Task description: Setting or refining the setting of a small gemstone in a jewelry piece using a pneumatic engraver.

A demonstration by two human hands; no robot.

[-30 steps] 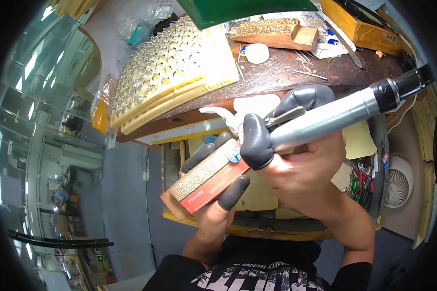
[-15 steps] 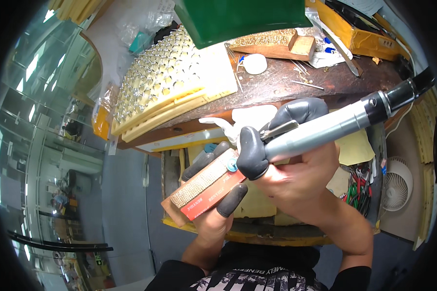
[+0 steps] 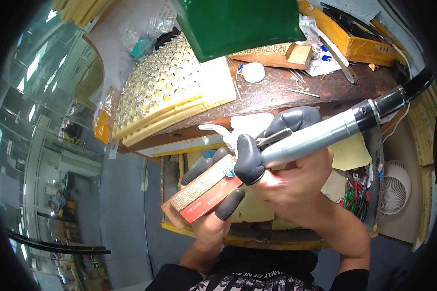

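My left hand (image 3: pixel 210 224), with black finger covers, is closed around a narrow wooden block (image 3: pixel 172 213). On the block's top runs a red printed strip (image 3: pixel 201 208) beside a band of small, gold-toned beaded rows (image 3: pixel 199 189). My right hand (image 3: pixel 296 179) grips a silver rotary handpiece (image 3: pixel 320 134) with a black rear end, its thumb and forefinger in black covers. At the handpiece's front, a small blue-teal disc (image 3: pixel 229 170) lies at the block's upper end; whether it touches is unclear. A slim metal piece (image 3: pixel 276 137) shows between the handpiece and my fingers.
A green cover (image 3: pixel 238 29) hangs over the bench. Behind my hands are a tray of shiny rings (image 3: pixel 155 77), another wooden block (image 3: pixel 296 56), a white round lid (image 3: pixel 253 72) and a knife (image 3: pixel 339 58). An open drawer (image 3: pixel 257 241) lies below; a white fan (image 3: pixel 393 189) stands right.
The view has shifted a little, and both hands appear slightly lower and further left. The block and handpiece stay in my grip, the disc still at the block's upper end.
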